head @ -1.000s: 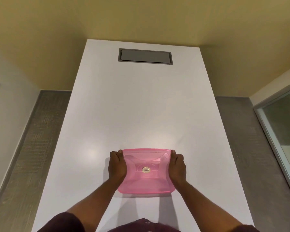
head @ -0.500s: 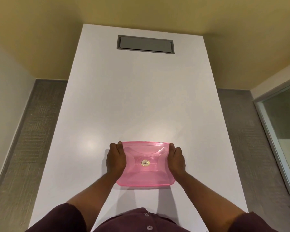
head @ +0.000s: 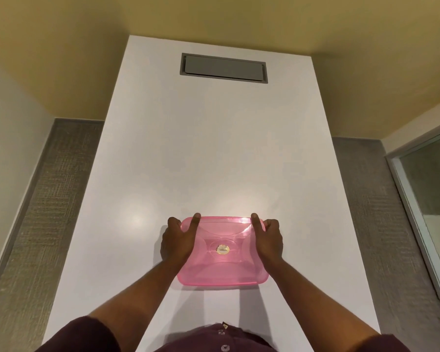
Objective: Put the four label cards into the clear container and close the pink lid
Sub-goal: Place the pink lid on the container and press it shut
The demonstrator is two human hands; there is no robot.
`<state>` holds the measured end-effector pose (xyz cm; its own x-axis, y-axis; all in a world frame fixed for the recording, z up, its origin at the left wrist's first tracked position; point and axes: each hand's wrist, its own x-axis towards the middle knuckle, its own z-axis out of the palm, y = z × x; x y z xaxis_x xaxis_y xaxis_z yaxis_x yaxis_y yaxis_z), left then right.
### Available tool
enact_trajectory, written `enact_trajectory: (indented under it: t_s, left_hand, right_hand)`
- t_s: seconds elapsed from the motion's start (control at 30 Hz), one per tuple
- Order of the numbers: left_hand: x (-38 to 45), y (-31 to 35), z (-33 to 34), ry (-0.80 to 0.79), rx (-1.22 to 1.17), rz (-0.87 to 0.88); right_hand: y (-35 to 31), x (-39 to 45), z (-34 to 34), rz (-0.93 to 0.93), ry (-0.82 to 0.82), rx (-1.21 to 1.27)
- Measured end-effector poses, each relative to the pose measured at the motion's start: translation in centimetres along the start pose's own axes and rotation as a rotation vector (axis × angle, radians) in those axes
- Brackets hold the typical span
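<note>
White table [head: 214,148]: left hand [head: 177,241] and right hand [head: 268,238], 2 grips apparently clasping pink lid [head: 222,268].

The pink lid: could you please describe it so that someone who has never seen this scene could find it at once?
Start at the long white table, which has a grey recessed panel at its far end. Near the person's edge, the left hand and right hand grip a translucent pink lid. It is the only coloured thing on the table, with a small gold sticker at its centre.

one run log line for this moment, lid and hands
pink lid: on container | left hand: on left edge | right hand: on right edge | table: white
</note>
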<state>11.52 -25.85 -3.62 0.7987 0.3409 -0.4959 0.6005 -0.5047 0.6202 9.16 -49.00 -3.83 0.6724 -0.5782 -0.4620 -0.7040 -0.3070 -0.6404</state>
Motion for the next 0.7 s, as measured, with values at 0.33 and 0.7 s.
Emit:
enact_trajectory:
  t_s: [0.33,0.7]
  left_hand:
    - [0.2,0.0,0.2,0.033,-0.114,0.039]
    - [-0.8,0.1,0.8,0.212,0.264,0.494]
  right_hand:
    - [0.3,0.3,0.2,-0.004,-0.001,0.066]
    - [-0.1,-1.0,0.7,-0.257,0.184,-0.141]
